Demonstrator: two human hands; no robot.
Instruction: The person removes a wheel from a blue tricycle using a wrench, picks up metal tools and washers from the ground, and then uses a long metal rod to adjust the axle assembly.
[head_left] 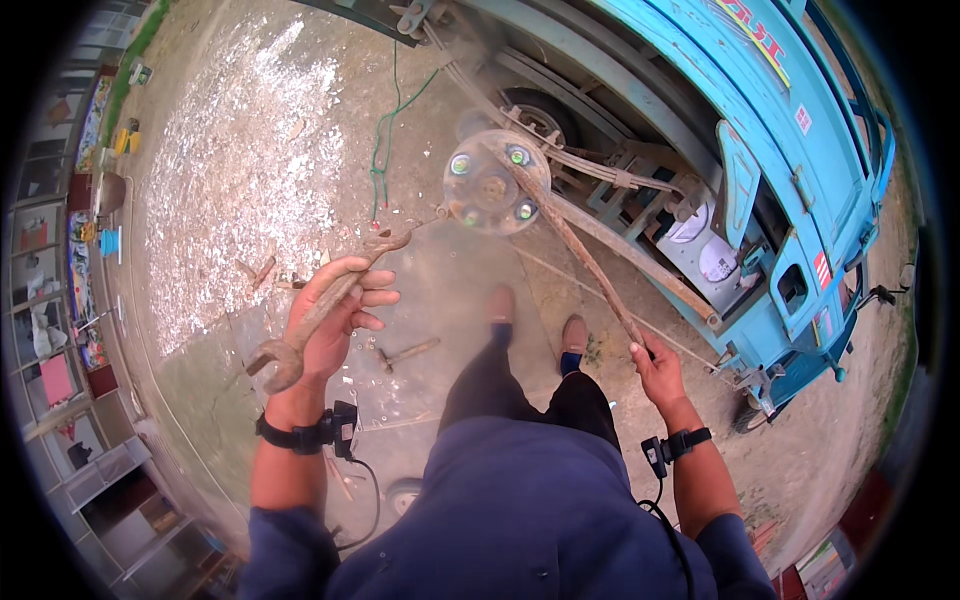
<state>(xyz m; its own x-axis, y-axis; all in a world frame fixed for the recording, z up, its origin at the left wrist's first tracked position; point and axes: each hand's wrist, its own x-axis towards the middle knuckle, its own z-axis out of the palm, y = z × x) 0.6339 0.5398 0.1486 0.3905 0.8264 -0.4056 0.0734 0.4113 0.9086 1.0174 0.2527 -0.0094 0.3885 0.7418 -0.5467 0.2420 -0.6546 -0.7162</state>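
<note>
A large rusty open-ended wrench (318,314) lies across my left hand (340,328), held under the thumb while the other fingers spread apart. Its two jaws stick out past the hand at either end. My right hand (660,372) is wrapped around the near end of a long rusty metal bar (585,258). The bar slants up and leftward, and its far end overlaps a round metal hub (468,196) with several shiny bolts. Whether the bar is wedged between those bolts or only rests on the hub's face, I cannot tell.
A light-blue truck (740,60) stands at the right, with a wheel (540,115) and leaf springs (600,172) beneath its bed. On the ground lie a hammer (408,353), a green cord (381,140) and scattered white debris (240,150). My feet are below the hub.
</note>
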